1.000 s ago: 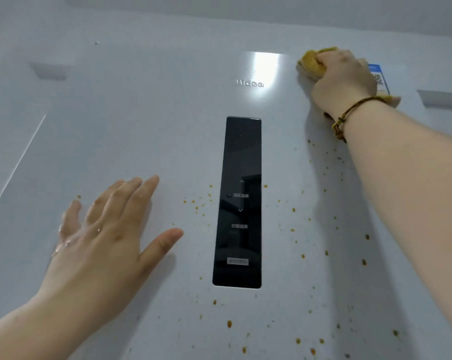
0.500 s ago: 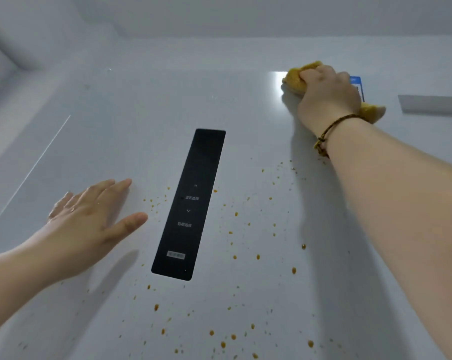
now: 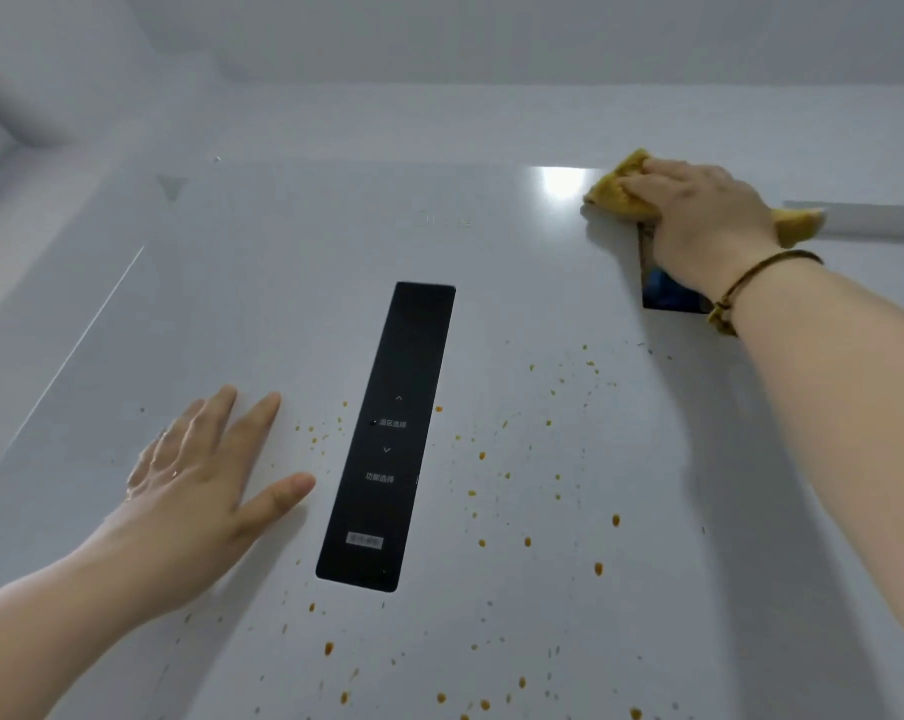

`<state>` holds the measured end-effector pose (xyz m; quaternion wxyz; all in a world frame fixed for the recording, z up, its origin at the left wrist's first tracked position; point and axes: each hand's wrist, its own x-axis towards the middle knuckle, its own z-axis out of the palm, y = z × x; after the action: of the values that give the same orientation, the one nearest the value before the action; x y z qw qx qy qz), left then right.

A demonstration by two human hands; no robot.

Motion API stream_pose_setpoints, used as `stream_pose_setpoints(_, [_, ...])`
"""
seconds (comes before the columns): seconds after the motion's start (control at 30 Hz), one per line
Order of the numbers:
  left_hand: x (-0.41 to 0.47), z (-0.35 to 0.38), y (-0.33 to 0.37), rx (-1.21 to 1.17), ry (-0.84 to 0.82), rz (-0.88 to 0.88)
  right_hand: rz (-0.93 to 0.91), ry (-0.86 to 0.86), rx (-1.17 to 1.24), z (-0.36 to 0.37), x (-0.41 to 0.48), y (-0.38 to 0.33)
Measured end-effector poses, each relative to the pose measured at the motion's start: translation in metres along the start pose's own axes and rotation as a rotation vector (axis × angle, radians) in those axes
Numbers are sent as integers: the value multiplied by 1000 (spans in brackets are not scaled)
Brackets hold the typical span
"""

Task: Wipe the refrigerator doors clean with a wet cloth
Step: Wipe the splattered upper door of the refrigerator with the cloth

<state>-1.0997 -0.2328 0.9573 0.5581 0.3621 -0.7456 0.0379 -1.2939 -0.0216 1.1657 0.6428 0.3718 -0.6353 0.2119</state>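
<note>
A glossy white refrigerator door (image 3: 262,314) fills the view, seen from below. A tall black control panel (image 3: 387,439) sits in its middle. Orange-brown splatter spots (image 3: 527,542) dot the door to the right of the panel and below it. My right hand (image 3: 699,220) presses a yellow cloth (image 3: 618,187) flat against the door near its top right corner. My left hand (image 3: 205,475) lies flat on the door to the left of the panel, wet, fingers spread, holding nothing.
A blue sticker (image 3: 670,293) shows just below my right hand, partly covered by it. A recessed handle slot (image 3: 876,220) lies at the right edge. The white ceiling (image 3: 439,39) is above the door's top edge.
My right hand with the cloth has slid up to the door's top edge, above the blue sticker. My left hand stays flat on the door. The camera has shifted.
</note>
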Motion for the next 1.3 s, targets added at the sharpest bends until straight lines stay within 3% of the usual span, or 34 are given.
stream_pose_setpoints(0.1, [0, 1, 3, -50, 88, 10, 11, -3, 63, 4, -10, -4])
stream_pose_setpoints(0.3, [5, 5, 20, -104, 160, 114, -393, -65, 164, 11, -50, -34])
stream_pose_setpoints(0.37, [7, 6, 21, -107, 172, 104, -403, -47, 201, 7, -49, -30])
stream_pose_setpoints(0.47, [9, 7, 16, -63, 166, 124, -310, 217, 193, -6, -34, -7])
stream_pose_setpoints(0.53, [10, 9, 15, -58, 176, 122, -119, 356, 185, -18, -21, 18])
stream_pose_setpoints(0.63, [7, 12, 19, -81, 207, 113, 181, 238, 214, -18, -12, 49])
stream_pose_setpoints(0.7, [6, 13, 21, -102, 221, 104, 235, 143, 210, -6, -19, 53])
stream_pose_setpoints(0.83, [6, 16, 24, -110, 237, 90, 35, 140, 134, 14, -45, 34])
stream_pose_setpoints(1.07, [7, 19, 27, -112, 242, 70, -416, 100, 242, 18, -80, 13])
stream_pose_setpoints(1.1, [7, 19, 25, -106, 247, 74, -384, 162, 247, 18, -77, 20])
stream_pose_setpoints(1.17, [8, 22, 22, -94, 255, 84, -137, 322, 273, 15, -67, 39])
stream_pose_setpoints(1.23, [9, 24, 19, -81, 261, 94, 203, 332, 322, 14, -57, 59])
stream_pose_setpoints(1.3, [10, 25, 16, -68, 253, 99, 349, 296, 333, 16, -58, 67])
